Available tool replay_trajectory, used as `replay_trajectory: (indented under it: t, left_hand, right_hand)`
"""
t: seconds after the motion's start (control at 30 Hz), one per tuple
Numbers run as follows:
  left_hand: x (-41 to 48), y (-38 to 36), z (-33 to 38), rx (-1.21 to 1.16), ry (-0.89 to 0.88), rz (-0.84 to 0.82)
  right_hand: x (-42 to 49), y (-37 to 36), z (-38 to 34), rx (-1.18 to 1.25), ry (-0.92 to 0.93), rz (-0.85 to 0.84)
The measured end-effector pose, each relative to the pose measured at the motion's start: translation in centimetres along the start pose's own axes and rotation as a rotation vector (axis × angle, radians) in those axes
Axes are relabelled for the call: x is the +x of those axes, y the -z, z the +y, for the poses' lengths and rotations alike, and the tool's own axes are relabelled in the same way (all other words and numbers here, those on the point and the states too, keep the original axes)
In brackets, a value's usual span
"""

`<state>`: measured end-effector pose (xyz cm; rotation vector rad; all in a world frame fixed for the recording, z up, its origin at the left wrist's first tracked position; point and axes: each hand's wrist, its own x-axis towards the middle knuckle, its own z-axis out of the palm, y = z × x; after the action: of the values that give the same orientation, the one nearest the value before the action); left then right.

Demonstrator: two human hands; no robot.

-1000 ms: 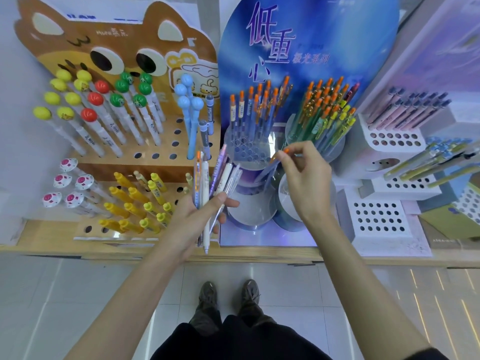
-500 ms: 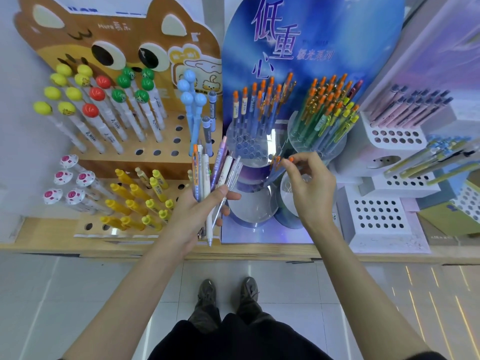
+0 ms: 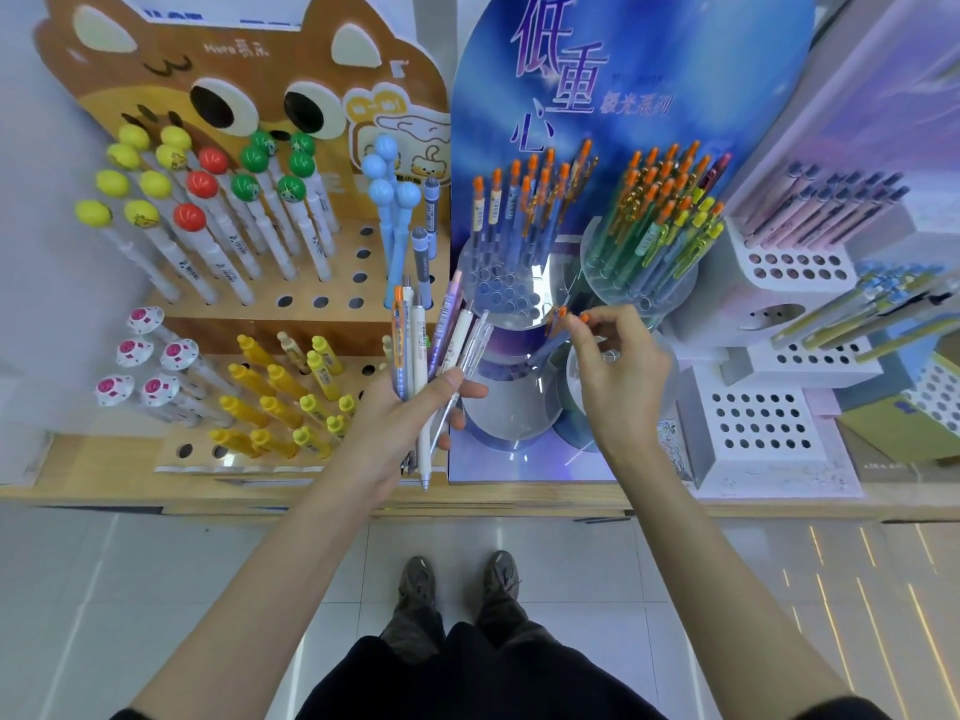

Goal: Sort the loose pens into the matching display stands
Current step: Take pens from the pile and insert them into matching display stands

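Observation:
My left hand (image 3: 410, 413) grips a fanned bundle of loose pens (image 3: 434, 345): white, clear, purple and one with an orange cap. My right hand (image 3: 618, 376) pinches the orange top of a blue pen (image 3: 550, 340) that slants down into the lower clear tier of the blue display stand (image 3: 514, 407). Above it, two round clear holders (image 3: 498, 288) (image 3: 639, 272) carry orange-capped blue and green pens. The pen's lower tip is hidden behind clear plastic.
A brown cat-faced pegboard stand (image 3: 322, 293) on the left bears ball-topped pens and yellow pens. White perforated stands (image 3: 758, 418) with pink and blue pens fill the right. All sit on a wooden shelf (image 3: 104, 470); tiled floor and my shoes (image 3: 457, 584) lie below.
My right hand has come down and toward me from the upper green holder, lowering the orange-capped pen into the lower tier. My left hand and its bundle shifted only slightly.

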<state>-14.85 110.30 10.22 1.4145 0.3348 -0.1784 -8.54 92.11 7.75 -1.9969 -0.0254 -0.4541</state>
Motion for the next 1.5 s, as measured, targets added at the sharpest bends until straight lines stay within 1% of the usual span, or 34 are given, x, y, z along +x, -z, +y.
replay_trajectory:
  t: [0.07, 0.33, 0.5, 0.57, 0.7, 0.83, 0.93, 1.03, 1.13, 1.2, 1.27, 1.33, 1.37, 1.4, 1.43, 1.5]
  left_hand:
    - [0.0, 0.0, 0.0, -0.001, -0.001, -0.005]
    - [0.1, 0.2, 0.1, -0.027, 0.007, -0.015]
    - [0.2, 0.5, 0.2, -0.018, 0.009, -0.023]
    - [0.2, 0.6, 0.2, -0.015, 0.008, -0.032]
    - [0.3, 0.6, 0.2, -0.011, 0.003, -0.050]
    - [0.4, 0.7, 0.4, -0.031, 0.020, -0.065]
    - [0.4, 0.8, 0.4, -0.055, 0.039, -0.083]
    - [0.5, 1.0, 0.4, -0.068, 0.052, -0.105]
    - [0.5, 1.1, 0.3, -0.063, 0.061, -0.128]
    - [0.5, 1.0, 0.3, -0.067, 0.076, -0.148]
    - [0.6, 0.9, 0.5, -0.062, 0.094, -0.169]
    - [0.6, 0.9, 0.6, -0.022, 0.109, -0.197]
    - [0.6, 0.9, 0.6, 0.019, 0.109, -0.214]
    - [0.6, 0.9, 0.7, 0.068, 0.107, -0.231]
    - [0.6, 0.8, 0.7, 0.114, 0.106, -0.249]
    - [0.7, 0.6, 0.7, 0.181, 0.116, -0.286]
  right_hand:
    - [-0.1, -0.2, 0.0, -0.005, -0.008, 0.005]
    - [-1.1, -1.1, 0.5, -0.115, 0.103, -0.029]
    - [-1.4, -1.7, 1.5, -0.144, 0.025, -0.024]
    - [-1.3, -2.3, 1.4, -0.177, 0.041, -0.005]
    - [-0.7, -3.8, 0.8, -0.298, 0.044, 0.029]
    - [-0.2, -4.8, 0.7, -0.437, 0.025, 0.021]
    - [-0.2, -4.8, 0.8, -0.479, 0.030, 0.043]
    - [-0.1, -4.0, 0.8, -0.433, -0.075, -0.007]
    - [0.1, -3.5, 0.7, -0.495, -0.088, -0.096]
    - [0.0, -3.3, -0.1, -0.476, -0.112, -0.121]
    - [-0.4, -2.7, -1.9, -0.310, -0.080, -0.070]
    - [-0.4, -2.0, -4.3, -0.153, 0.069, -0.052]
    - [-0.2, -1.8, -5.4, -0.119, 0.151, -0.099]
    - [0.1, -1.7, -6.4, -0.097, 0.185, -0.191]
    - [0.4, -1.8, -7.1, -0.081, 0.161, -0.318]
    - [1.0, -2.2, -7.7, -0.064, 0.039, -0.572]
